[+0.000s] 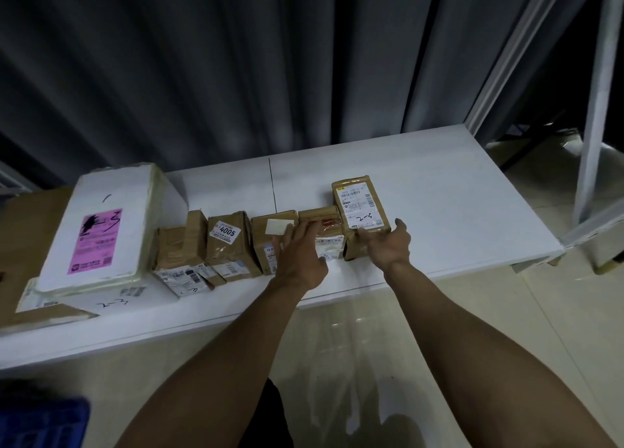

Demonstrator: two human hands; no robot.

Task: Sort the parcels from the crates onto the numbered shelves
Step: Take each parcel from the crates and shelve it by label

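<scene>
A row of brown cardboard parcels lies on a white shelf (439, 204). The rightmost parcel (359, 204) is marked "2-3" and bears a white label. My right hand (388, 245) grips its near end, thumb on the right side. My left hand (299, 252) lies flat, fingers spread, on the low parcel (324, 221) beside it and partly covers the neighbouring one (270, 231). Further left stands a parcel labelled "4005" (228, 241), then another brown parcel (182, 255). A large white foam box (101, 224) with a pink label is at the left end.
A dark curtain hangs behind the shelf. A white rack upright (594, 110) stands at the right. The corner of a blue crate (44, 420) shows at the bottom left. The floor is of glossy pale tiles. The shelf's right half is bare.
</scene>
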